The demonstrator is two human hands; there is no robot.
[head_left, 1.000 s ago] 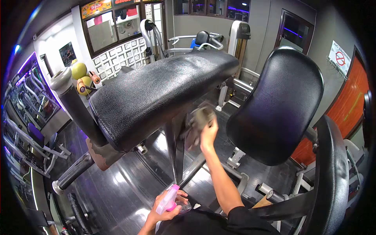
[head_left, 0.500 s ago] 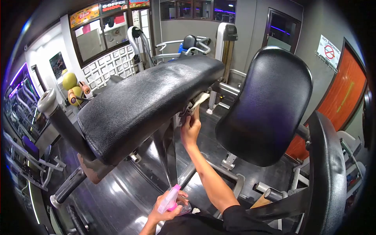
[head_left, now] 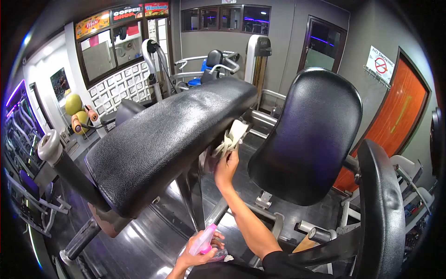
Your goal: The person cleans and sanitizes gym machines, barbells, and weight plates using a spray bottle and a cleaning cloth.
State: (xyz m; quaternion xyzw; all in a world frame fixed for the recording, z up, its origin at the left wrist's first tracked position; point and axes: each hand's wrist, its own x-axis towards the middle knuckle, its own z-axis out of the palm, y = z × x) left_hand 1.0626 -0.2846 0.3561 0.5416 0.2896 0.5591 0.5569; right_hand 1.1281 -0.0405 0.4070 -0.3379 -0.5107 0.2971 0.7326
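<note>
My right hand [head_left: 226, 170] reaches under the edge of a long black padded bench [head_left: 172, 139], its fingers closed on a pale cloth [head_left: 233, 136]. The cloth is bunched against the metal frame below the pad, and the frame is partly hidden there. Low in front of my body, my left hand [head_left: 193, 253] is wrapped round a clear spray bottle with a pink trigger head [head_left: 203, 241]. Most of the bottle's body is covered by my fingers.
A black seat pad [head_left: 309, 135] stands to the right of the bench, with another upright pad [head_left: 383, 209] nearer me. A handle [head_left: 49, 148] sticks up at the bench's left end. Metal frame bars and a roller [head_left: 320, 235] lie low on the right.
The cloth shows more fully and is bunched higher above my right hand. The view has shifted slightly, and my left hand still holds the spray bottle.
</note>
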